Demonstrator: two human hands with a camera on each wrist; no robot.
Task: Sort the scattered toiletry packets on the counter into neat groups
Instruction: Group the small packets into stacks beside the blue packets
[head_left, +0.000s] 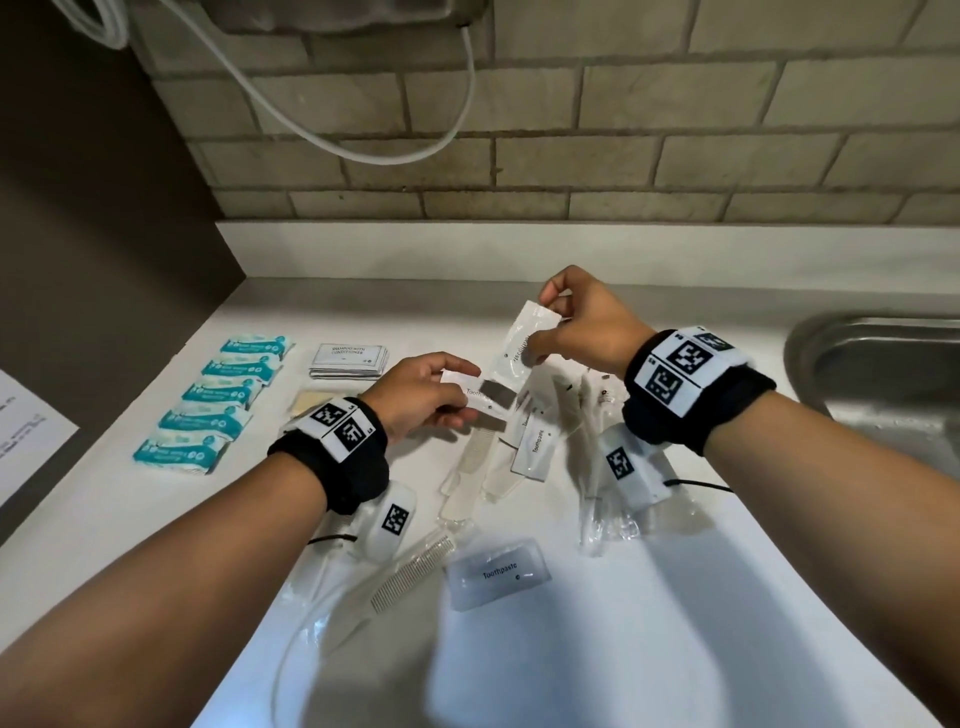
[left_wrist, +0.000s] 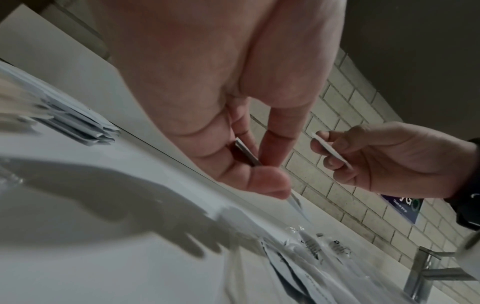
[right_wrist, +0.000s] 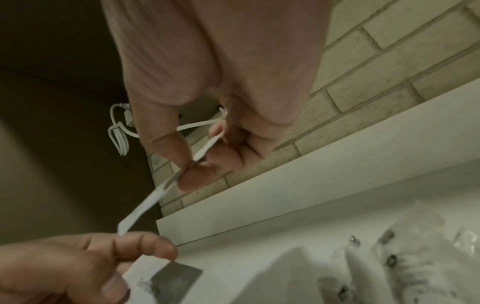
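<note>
My left hand (head_left: 441, 397) pinches a white toothpaste packet (head_left: 480, 397) above the counter's middle; in the left wrist view its fingers (left_wrist: 265, 181) clamp the packet's edge (left_wrist: 246, 153). My right hand (head_left: 558, 327) holds a second white packet (head_left: 522, 345) by its top and side, raised and tilted, its lower end over the left packet. The right wrist view shows that packet (right_wrist: 155, 195) edge-on between thumb and finger. More toothpaste packets (head_left: 535, 449) lie under the hands, and another one (head_left: 496, 574) lies nearer me.
Teal soap packets (head_left: 208, 402) form a column at the left, with a shampoo packet stack (head_left: 349, 358) beside them. Clear-wrapped combs (head_left: 410, 574) and toothbrushes (head_left: 605, 499) lie about the white counter (head_left: 675, 597). A steel sink (head_left: 883, 374) is at the right.
</note>
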